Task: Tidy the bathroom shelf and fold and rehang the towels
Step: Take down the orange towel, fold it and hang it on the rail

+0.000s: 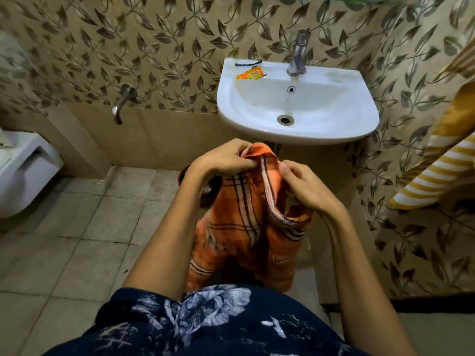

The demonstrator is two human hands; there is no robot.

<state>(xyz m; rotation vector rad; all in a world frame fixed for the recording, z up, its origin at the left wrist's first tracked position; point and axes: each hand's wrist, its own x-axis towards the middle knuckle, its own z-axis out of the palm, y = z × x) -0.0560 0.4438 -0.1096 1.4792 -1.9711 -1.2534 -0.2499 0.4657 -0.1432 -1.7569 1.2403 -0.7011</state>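
Observation:
An orange checked towel with dark and white stripes hangs bunched in front of my body, just below the sink. My left hand pinches its upper edge on the left side. My right hand grips the pale border of the same edge a little lower on the right. The rest of the cloth droops down toward my dark flowered shirt. A yellow and white striped towel hangs on the right wall.
A white wall sink with a chrome tap is straight ahead; an orange sachet lies on its left rim. A wall spout sticks out at left, a white toilet at far left. Beige tiled floor lies below.

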